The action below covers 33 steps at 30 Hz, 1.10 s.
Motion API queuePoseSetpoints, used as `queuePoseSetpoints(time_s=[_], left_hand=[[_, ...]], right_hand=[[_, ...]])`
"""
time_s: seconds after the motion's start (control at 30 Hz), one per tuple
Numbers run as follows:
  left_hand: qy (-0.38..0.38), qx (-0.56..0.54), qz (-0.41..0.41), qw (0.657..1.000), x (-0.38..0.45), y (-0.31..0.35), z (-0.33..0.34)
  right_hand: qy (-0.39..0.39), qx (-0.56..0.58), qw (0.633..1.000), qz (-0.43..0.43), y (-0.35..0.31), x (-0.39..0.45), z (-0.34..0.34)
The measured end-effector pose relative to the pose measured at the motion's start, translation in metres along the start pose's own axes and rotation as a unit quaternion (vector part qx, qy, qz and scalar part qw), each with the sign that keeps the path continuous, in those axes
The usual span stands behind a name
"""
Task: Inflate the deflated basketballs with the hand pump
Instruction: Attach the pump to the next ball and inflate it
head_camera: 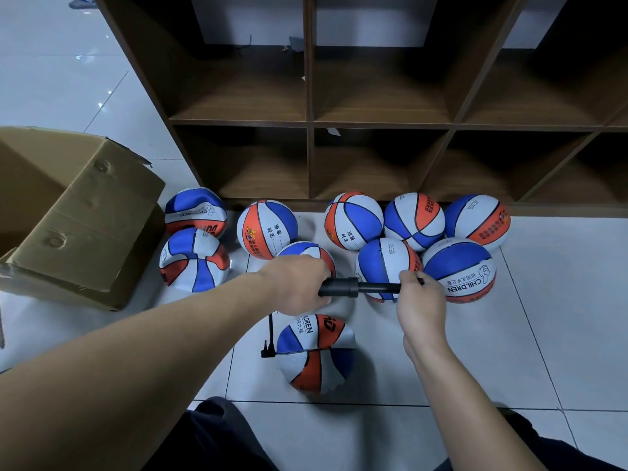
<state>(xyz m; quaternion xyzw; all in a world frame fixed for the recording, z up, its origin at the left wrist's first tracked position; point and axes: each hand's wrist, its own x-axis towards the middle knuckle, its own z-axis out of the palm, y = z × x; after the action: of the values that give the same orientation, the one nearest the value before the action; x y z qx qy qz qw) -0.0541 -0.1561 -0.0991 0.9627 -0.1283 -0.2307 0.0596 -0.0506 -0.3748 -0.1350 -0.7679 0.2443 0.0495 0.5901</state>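
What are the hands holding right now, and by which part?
Both hold the hand pump: the left hand grips the thick barrel end, the right hand grips the handle end of the thin rod.

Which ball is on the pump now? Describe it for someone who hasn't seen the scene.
Start at the wooden shelf and the balls lined up along its foot. Come toward the person, past the hands on the pump. The ball lies alone there, crumpled and flat, hose at its left side.
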Motion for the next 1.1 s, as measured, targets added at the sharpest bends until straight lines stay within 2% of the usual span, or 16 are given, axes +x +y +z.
queuePoseSetpoints(time_s=[0.43, 0.77, 0.97, 1.1], left_hand=[[0.009, -0.001, 0.011, 1.0, 0.003, 0.009, 0.009], [0.011, -0.002, 0.019, 1.0, 0.005, 0.01, 0.01], [0.004, -0.022, 0.024, 0.999, 0.005, 0.004, 0.007], [0.0, -0.011, 0.014, 1.0, 0.004, -0.009, -0.001]], right_hand=[[-0.083, -0.023, 0.996, -0.026, 0.009, -0.023, 0.024], [-0.087, -0.021, 0.995, -0.037, 0.009, -0.029, 0.027], [-0.148, -0.054, 0.987, -0.027, 0.007, -0.01, 0.019], [-0.124, -0.047, 0.991, -0.016, 0.003, 0.015, -0.005]])
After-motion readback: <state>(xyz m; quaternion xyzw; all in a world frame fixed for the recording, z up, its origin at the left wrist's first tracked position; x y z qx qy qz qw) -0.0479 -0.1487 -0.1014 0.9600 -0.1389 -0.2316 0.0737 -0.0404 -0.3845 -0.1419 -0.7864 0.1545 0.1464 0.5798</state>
